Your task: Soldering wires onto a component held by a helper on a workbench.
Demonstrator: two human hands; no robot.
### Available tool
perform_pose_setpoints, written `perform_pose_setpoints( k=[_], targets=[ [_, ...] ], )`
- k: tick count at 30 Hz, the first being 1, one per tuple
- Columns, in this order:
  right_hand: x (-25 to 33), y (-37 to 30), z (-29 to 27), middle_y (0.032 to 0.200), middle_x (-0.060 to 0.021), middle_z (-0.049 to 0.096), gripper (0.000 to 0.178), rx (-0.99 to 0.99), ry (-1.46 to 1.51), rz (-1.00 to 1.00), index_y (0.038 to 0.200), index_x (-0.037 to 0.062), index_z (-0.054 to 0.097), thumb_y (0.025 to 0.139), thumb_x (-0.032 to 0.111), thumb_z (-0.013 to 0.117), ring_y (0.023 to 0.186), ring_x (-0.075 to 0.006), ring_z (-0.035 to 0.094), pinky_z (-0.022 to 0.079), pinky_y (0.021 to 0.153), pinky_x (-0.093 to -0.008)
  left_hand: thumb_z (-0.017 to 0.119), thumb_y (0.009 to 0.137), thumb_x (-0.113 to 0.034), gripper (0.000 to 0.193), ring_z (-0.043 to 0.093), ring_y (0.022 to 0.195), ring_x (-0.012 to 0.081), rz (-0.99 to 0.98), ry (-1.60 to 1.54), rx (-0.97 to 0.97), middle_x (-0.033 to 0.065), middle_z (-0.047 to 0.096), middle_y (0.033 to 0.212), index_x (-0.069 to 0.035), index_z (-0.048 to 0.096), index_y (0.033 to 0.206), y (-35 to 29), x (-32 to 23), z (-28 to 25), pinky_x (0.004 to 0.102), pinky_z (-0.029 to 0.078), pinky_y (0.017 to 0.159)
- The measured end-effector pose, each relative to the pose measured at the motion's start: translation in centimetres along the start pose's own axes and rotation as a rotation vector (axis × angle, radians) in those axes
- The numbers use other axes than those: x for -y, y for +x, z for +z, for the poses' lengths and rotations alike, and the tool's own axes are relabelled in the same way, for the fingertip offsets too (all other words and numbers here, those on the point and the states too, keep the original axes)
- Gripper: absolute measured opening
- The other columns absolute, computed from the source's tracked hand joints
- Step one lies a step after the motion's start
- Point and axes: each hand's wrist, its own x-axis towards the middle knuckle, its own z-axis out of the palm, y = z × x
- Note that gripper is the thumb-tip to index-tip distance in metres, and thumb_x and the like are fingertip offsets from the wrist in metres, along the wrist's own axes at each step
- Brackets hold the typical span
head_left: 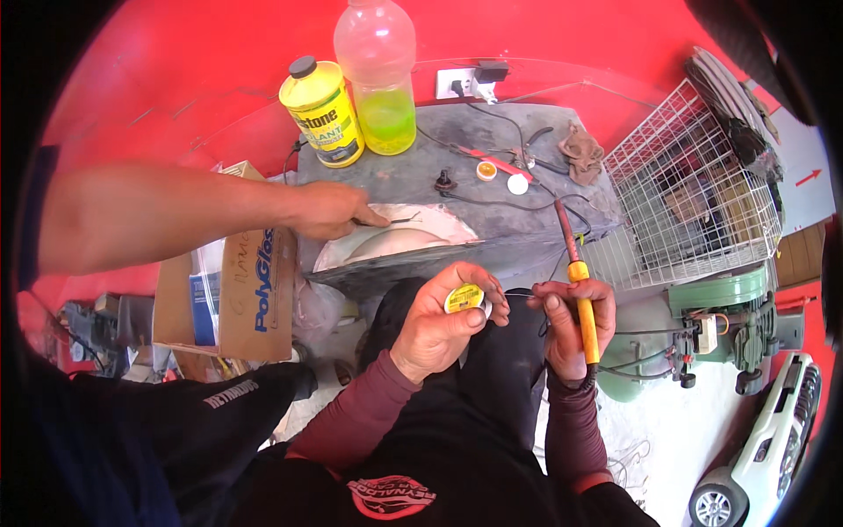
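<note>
Left hand [448, 316] is kinda half-curled round a spool [464, 298], right hand [575, 327] grips a soldering iron [586, 318], near the bench [399, 180] front edge.

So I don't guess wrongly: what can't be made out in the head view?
Head view:
Back of the yellow-labelled spool: covered by the left hand.
End of the thin strand: lost in the right hand.
Top of the clear bottle: cut off by the upper edge.
Contents of the wire basket: too blurred behind its mesh.
</note>
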Motion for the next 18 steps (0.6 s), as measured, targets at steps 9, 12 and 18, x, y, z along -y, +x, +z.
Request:
perform_pose_setpoints(
  k=[9,12,18],
  targets=[
    [1.3,2.8,-2.2,0.105,-0.0194,0.07,0.025,0.07,-0.097,-0.059,0.109,0.001,0.053,0.093,-0.017,0.059,0.098,-0.0243,0.071,0.062,0.087,-0.0386,0.061,0.099,-0.018,0.026,0.066,0.094,0.0221,-0.201,0.019,-0.033,0.0169,0.063,0.118,0.003,0.066,0.112,0.0,1.4,-0.6,0.0359,0.055,0.082],
    [1.4,3.8,-3.0,0.107,-0.0179,0.069,0.024,0.108,-0.142,-0.069,0.109,0.0011,0.054,0.094,-0.018,0.056,0.101,-0.024,0.07,0.062,0.088,-0.0391,0.057,0.101,-0.015,0.024,0.069,0.09,0.022,-0.287,0.207,-0.01,0.0166,0.064,0.118,0.005,0.066,0.112,0.0,1.8,-0.1,0.0348,0.057,0.08],
    [1.4,5.6,-4.6,0.106,-0.0176,0.069,0.025,0.087,-0.207,-0.049,0.111,0.0004,0.054,0.094,-0.018,0.055,0.098,-0.0222,0.07,0.061,0.087,-0.0364,0.052,0.104,-0.011,0.025,0.073,0.099,0.0252,-0.281,0.249,-0.031,0.0129,0.066,0.116,0.004,0.061,0.122,1.5,0.9,0.7,0.0374,0.062,0.08]
  ],
)
